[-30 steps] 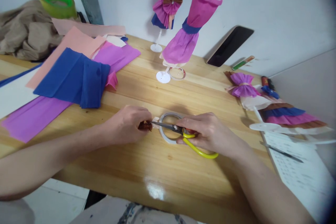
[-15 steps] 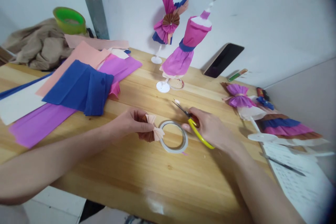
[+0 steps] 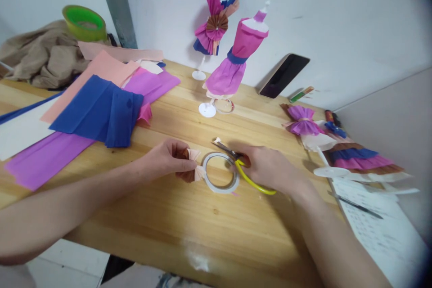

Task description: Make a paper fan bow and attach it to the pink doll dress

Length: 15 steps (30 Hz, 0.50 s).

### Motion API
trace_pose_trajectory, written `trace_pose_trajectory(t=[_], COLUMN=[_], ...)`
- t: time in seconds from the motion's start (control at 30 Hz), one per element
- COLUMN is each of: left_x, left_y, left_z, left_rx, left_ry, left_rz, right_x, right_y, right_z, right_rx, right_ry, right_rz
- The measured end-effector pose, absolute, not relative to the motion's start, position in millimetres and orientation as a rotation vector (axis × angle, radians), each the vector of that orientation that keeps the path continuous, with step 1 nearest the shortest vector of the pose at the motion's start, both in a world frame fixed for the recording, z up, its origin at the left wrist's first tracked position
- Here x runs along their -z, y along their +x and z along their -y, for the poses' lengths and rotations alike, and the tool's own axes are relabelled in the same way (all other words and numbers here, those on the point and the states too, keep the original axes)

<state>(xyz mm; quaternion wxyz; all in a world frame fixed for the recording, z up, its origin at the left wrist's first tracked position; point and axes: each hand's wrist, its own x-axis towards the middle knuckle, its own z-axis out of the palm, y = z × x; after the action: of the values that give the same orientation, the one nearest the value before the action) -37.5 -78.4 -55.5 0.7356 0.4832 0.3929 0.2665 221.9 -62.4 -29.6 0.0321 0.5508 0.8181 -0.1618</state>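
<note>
Between the thumb and fingers of my left hand (image 3: 172, 158) is a pleated paper bow (image 3: 193, 167), pale cream at the edge and brown behind; the fingers hide part of it. My right hand (image 3: 265, 164) is closed on yellow-handled scissors (image 3: 251, 181), their blades pointing left and away from me. A tiny white scrap (image 3: 218, 140) lies by the blade tips; I cannot tell whether it touches them. Flat on the table, between both hands, rests a white roll of tape (image 3: 206, 180), close to the bow's right edge.
Crepe paper sheets (image 3: 81, 110) are piled at the left, near a metal flask (image 3: 118, 13) and a green tape roll (image 3: 67, 27). Two dressed mannequins (image 3: 251, 36) stand at the back. A phone (image 3: 285, 75) leans on the wall; another paper dress (image 3: 357, 157) lies at the right.
My right hand has tilted the scissors, so the blade tips sit lower and further left. My left hand still pinches the bow. The whole view has shifted slightly.
</note>
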Motion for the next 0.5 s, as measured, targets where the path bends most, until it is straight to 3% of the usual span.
trace_pose_trajectory(t=[0.33, 0.5], left_x=[64.3, 60.8], left_y=[-39.9, -38.6], left_z=[76.3, 74.4], left_rx=[-0.597, -0.71], left_ry=[0.976, 0.873], left_rz=[-0.841, -0.815], right_x=[33.0, 38.3], right_y=[218.7, 222.1], right_z=[66.2, 65.0], right_rx=[0.214, 0.322], right_ry=[1.688, 1.638], right_rz=[-2.673, -2.824])
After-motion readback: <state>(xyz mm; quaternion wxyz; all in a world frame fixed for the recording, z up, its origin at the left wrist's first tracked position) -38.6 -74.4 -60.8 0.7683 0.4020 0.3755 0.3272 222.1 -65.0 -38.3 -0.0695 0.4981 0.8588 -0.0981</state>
